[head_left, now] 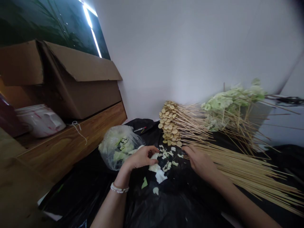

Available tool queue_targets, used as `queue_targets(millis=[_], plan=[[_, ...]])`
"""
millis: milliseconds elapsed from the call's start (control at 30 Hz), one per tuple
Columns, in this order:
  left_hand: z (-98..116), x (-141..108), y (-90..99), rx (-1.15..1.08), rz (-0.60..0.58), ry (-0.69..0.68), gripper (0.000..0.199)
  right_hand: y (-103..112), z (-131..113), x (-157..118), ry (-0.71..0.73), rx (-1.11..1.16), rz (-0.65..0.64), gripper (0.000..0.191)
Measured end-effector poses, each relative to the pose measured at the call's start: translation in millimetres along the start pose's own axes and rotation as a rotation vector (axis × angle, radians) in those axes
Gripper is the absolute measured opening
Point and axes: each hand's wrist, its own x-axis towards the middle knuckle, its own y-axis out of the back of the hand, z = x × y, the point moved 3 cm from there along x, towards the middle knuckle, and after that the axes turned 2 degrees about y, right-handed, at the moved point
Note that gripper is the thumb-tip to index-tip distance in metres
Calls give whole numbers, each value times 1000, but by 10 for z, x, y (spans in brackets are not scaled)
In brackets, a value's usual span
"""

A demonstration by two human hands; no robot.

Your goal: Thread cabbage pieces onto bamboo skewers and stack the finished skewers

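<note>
My left hand [142, 157] curves over a small pile of torn cabbage leaf pieces [161, 176], thumb and fingertips apart at its edge. A white piece lies beside the thumb tip; I see nothing clearly held. On the right, my right hand [200, 163] has its fingers drawn together beside the ends of a bundle of bare bamboo skewers [247, 172]. Whatever those fingertips hold, if anything, is hidden. Left of the pile sits a clear plastic bag [108, 148] with pale green leaves inside. Beyond the hands are stacked skewers tipped with round pale slices [169, 122].
Skewers threaded with leafy greens [228, 99] lean at the back right by the white wall [190, 57]. Black plastic sheeting [163, 209] covers the work surface. A cardboard box [95, 95] and a white tub [39, 122] stand on a wooden ledge [104, 122]; a pen [140, 129] lies behind the bag.
</note>
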Motion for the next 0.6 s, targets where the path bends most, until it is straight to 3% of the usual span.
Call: queue_targets(millis=[167, 333, 600], plan=[[48, 95, -100, -421, 113, 33, 42, -10, -61, -16, 27, 43, 55, 34], [-40, 156, -263, -908, 89, 147, 44, 12, -142, -52, 89, 60, 234, 34], [-206, 238, -444, -1107, 48, 235, 37, 90, -309, -78, 163, -69, 328, 33]])
